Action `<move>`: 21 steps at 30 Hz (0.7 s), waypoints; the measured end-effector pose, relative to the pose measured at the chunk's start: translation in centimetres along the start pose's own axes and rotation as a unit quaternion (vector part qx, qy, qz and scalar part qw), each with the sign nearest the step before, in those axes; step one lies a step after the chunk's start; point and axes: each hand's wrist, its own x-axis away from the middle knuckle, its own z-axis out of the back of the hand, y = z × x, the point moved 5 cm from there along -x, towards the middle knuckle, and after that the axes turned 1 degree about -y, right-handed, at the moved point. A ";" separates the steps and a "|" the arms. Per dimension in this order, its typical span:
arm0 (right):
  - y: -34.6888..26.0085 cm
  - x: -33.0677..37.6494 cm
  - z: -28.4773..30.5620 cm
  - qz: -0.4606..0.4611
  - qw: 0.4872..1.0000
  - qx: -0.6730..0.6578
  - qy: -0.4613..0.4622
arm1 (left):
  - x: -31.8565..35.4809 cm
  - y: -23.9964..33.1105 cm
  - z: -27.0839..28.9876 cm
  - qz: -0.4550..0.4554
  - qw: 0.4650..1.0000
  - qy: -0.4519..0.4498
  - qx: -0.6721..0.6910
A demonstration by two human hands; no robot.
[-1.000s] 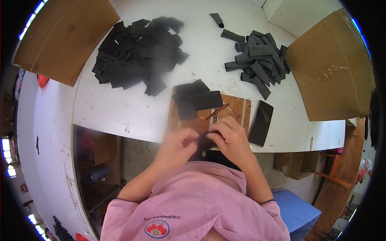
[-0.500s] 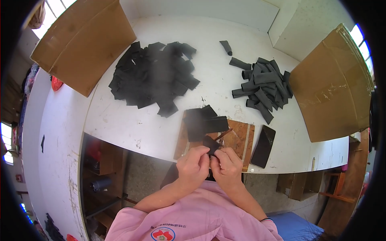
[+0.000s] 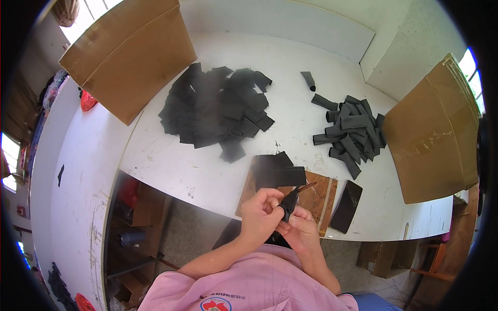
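Between my hands, above the front edge of the table, is a small dark fabric piece (image 3: 289, 203), bunched and folded to a point at its top. My left hand (image 3: 259, 215) has its thumb and fingers closed on it from the left. My right hand (image 3: 302, 228) pinches its lower right side, palm turned partly up. Just beyond lie a few flat black fabric pieces (image 3: 280, 176) on a brown wooden board (image 3: 324, 189). A thin reddish-brown stick (image 3: 307, 186) rests on the board, partly hidden behind the held piece.
A wide pile of flat black fabric pieces (image 3: 212, 109) covers the back left. Rolled black fabric tubes (image 3: 355, 127) are heaped at the back right. A dark phone (image 3: 346, 207) lies right of the board. Cardboard boxes stand left (image 3: 132, 57) and right (image 3: 433, 135).
The fabric piece has been turned upward, its point now away from me. My right hand has rolled over, palm more upward, and dropped slightly. The whole view has shifted a little.
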 end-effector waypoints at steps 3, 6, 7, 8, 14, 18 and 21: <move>-0.5 -0.1 -0.3 0.015 0.995 0.081 0.054 | 0.9 1.1 -0.2 -0.262 0.943 0.059 -0.198; -1.5 -0.1 0.6 0.092 0.957 0.272 0.040 | 0.4 -0.2 0.3 -0.111 0.992 -0.008 -0.053; -1.6 0.0 0.6 0.095 0.957 0.272 0.043 | 0.2 -1.0 0.1 0.007 0.996 -0.043 0.081; -1.8 0.1 0.6 0.111 0.952 0.282 0.045 | 0.2 -1.2 0.1 0.042 0.988 -0.102 0.108; -2.6 1.0 -2.0 0.142 0.933 0.329 0.017 | 0.9 -1.5 0.3 0.177 0.877 -0.226 0.385; -5.2 1.8 -3.8 0.294 0.739 0.600 0.085 | 0.6 1.2 0.4 0.033 0.990 -0.094 0.104; -4.9 2.4 -5.0 0.365 0.666 0.644 0.089 | 1.0 2.3 -0.5 -0.207 0.959 0.011 -0.196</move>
